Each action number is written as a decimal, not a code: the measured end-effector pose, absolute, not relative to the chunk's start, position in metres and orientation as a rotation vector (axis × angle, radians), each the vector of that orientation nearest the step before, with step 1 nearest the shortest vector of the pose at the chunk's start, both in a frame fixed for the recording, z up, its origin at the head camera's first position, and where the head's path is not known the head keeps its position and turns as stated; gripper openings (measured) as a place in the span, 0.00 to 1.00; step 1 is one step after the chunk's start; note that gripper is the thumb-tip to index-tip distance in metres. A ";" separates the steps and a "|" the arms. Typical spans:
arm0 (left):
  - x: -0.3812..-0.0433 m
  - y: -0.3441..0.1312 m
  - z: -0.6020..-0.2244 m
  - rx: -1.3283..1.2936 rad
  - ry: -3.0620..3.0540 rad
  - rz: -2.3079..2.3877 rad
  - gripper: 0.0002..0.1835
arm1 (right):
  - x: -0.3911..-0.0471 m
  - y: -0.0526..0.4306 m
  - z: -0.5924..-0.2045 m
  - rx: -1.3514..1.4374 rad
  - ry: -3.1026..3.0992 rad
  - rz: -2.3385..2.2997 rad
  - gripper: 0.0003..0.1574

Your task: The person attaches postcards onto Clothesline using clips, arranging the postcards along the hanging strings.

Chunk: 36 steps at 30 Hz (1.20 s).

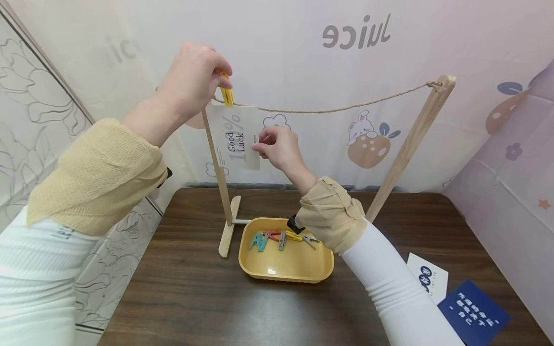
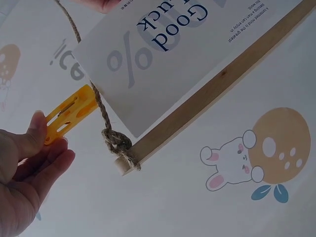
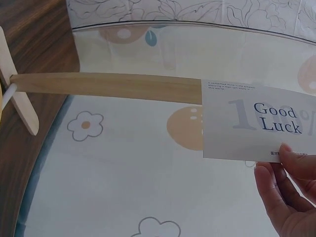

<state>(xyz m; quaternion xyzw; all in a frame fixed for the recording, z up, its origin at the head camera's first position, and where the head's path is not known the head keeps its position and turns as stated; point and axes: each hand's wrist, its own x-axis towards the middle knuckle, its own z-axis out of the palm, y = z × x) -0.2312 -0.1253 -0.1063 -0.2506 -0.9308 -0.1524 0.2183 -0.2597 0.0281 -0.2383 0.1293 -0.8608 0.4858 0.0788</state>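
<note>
My left hand (image 1: 195, 77) pinches a yellow clothespin (image 1: 227, 93) between thumb and fingers. In the left wrist view, the tip of this clothespin (image 2: 71, 112) is right at the twine (image 2: 101, 106) and the edge of a white card (image 2: 133, 74). Printed with "Good Luck", the card (image 1: 242, 156) hangs sideways with its top edge along the twine, near the left post. With thumb and fingertips, my right hand (image 1: 279, 149) pinches the card's right edge. The right wrist view shows the thumb on the printed face of the card (image 3: 227, 133).
A wooden stand with a left post (image 1: 216, 168) and a right post (image 1: 407, 149) carries the twine. Below it, a yellow basin (image 1: 285, 276) holds several clothespins (image 1: 282, 240). A white card (image 1: 428, 276) and a blue card (image 1: 473, 312) lie at the table's right.
</note>
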 end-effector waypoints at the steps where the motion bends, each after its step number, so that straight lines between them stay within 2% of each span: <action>1: -0.232 -0.125 -0.106 -0.694 -2.580 -0.419 0.10 | -0.260 0.028 -0.238 0.386 -2.577 1.452 0.08; 36: -0.242 -0.120 -0.113 -0.663 -2.722 -0.399 0.11 | -0.262 0.024 -0.240 0.370 -2.596 1.437 0.08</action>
